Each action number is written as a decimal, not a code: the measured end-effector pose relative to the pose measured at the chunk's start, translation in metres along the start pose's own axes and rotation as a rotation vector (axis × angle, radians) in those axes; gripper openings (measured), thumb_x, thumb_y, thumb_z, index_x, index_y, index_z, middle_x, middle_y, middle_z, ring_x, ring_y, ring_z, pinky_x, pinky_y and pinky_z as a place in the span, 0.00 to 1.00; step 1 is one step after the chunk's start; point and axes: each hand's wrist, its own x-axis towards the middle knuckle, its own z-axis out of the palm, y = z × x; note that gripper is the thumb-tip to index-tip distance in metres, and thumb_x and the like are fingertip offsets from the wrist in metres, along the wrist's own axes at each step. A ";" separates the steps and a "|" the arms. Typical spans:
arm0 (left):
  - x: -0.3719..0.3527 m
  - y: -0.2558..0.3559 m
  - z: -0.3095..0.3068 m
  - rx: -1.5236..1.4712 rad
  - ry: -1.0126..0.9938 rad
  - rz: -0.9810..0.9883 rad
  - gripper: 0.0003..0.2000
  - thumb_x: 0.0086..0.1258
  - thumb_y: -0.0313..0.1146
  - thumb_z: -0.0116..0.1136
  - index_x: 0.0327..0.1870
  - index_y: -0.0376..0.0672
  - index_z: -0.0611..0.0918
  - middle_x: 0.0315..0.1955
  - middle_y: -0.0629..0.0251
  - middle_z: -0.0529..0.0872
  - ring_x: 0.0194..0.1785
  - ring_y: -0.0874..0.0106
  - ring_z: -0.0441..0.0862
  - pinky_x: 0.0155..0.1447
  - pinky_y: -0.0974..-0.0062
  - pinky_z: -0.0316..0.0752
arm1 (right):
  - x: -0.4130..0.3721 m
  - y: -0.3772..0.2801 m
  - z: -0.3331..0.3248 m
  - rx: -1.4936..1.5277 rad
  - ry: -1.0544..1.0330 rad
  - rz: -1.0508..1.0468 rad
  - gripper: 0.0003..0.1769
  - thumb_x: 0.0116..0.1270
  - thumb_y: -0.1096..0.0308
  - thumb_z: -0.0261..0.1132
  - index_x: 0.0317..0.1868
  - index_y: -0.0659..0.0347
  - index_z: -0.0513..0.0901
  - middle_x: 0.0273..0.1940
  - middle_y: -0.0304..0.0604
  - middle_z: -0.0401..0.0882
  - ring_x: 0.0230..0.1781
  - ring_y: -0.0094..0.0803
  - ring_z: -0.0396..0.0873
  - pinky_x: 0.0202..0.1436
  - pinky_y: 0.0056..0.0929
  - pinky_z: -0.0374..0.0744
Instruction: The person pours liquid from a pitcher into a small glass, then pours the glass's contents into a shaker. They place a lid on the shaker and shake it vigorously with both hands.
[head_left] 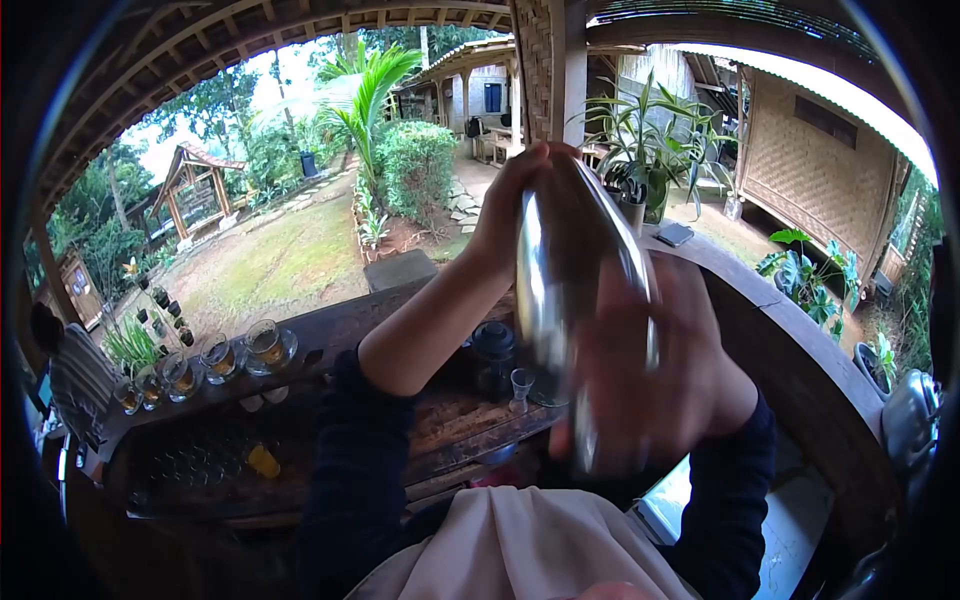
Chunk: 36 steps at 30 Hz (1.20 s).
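A shiny metal cocktail shaker [575, 225] is held up in front of me at a tilt, smeared by motion at its lower part. My left hand [515, 200] is closed around its upper end, fingers curled over the top. Lower down, my right hand [655, 365] wraps its side, heavily blurred. Beneath them on the dark wooden counter [440, 430] stand a dark lidded glass jar [493, 350] and a small clear cup [521, 388].
Several glass cups of amber drink on saucers [265, 345] line the counter's left. Nearer lie a yellow object [263, 461] and clear glassware [190, 465]. A person in a striped top [80, 375] is far left. A phone-like dark object [674, 235] rests on the right ledge [760, 290].
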 end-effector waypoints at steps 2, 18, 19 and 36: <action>-0.011 0.008 0.005 0.264 -0.390 0.389 0.23 0.68 0.50 0.52 0.42 0.34 0.79 0.32 0.53 0.85 0.35 0.63 0.85 0.46 0.66 0.80 | 0.009 0.003 0.014 -0.288 0.333 -0.964 0.18 0.53 0.62 0.70 0.45 0.45 0.79 0.47 0.34 0.82 0.51 0.41 0.81 0.52 0.43 0.75; -0.006 -0.015 -0.014 -0.181 -0.354 0.045 0.26 0.67 0.56 0.55 0.48 0.39 0.71 0.43 0.47 0.81 0.44 0.55 0.84 0.47 0.54 0.82 | -0.027 0.023 0.020 -0.157 0.117 -0.456 0.19 0.54 0.66 0.70 0.48 0.49 0.79 0.50 0.35 0.80 0.54 0.35 0.79 0.51 0.41 0.77; 0.017 -0.021 -0.042 -0.350 -0.091 -0.224 0.28 0.68 0.58 0.53 0.50 0.38 0.73 0.45 0.49 0.81 0.46 0.55 0.84 0.48 0.57 0.83 | -0.027 0.052 0.013 -0.106 -0.075 -0.165 0.23 0.51 0.67 0.74 0.49 0.51 0.78 0.50 0.37 0.80 0.54 0.34 0.79 0.49 0.39 0.78; 0.042 0.013 -0.061 -0.240 0.220 -0.193 0.17 0.76 0.44 0.41 0.45 0.38 0.77 0.36 0.54 0.85 0.43 0.60 0.84 0.57 0.56 0.77 | -0.013 0.089 0.076 -0.038 0.474 0.540 0.28 0.52 0.67 0.76 0.52 0.61 0.75 0.65 0.55 0.67 0.66 0.50 0.67 0.65 0.43 0.68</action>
